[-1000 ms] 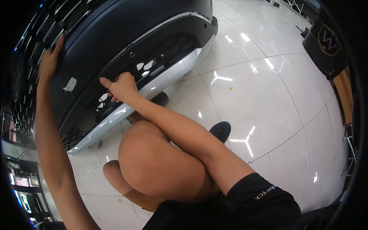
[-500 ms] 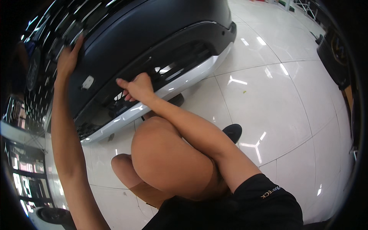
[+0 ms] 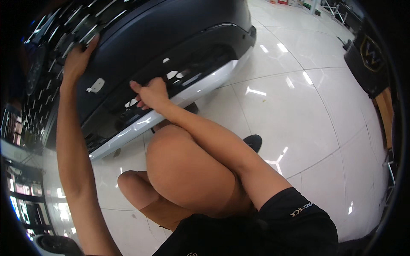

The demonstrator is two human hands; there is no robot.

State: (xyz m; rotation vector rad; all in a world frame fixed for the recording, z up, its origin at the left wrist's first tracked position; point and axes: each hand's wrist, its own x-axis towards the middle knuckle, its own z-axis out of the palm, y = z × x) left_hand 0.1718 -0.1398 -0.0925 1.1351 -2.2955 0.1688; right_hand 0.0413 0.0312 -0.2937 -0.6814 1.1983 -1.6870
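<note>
The dark front bumper (image 3: 171, 30) of a vehicle slants across the upper left, with a glossy black lower panel (image 3: 205, 59) and a silver lower trim strip (image 3: 205, 87). My left hand (image 3: 79, 59) rests against the grille (image 3: 47, 64) beside the bumper's upper edge, thumb spread from the fingers, whose tips are partly hidden. At the glossy panel, my right hand (image 3: 153, 94) is closed, its thumb pointing left and its fingers curled. Whatever may be between those fingers is hidden. A small pale patch (image 3: 98, 85) shows on the bumper between my hands.
Shiny white floor tiles (image 3: 290, 106) reflect the ceiling lights. My bent knees (image 3: 188, 170) are close below the bumper, and a black shoe (image 3: 253, 143) shows beyond my right forearm. A black object with a gold emblem (image 3: 369, 59) stands at the far right, near a metal frame (image 3: 335, 10).
The view has shifted slightly, and reflections on the glossy panel look different. Both hands keep nearly the same places on the vehicle.
</note>
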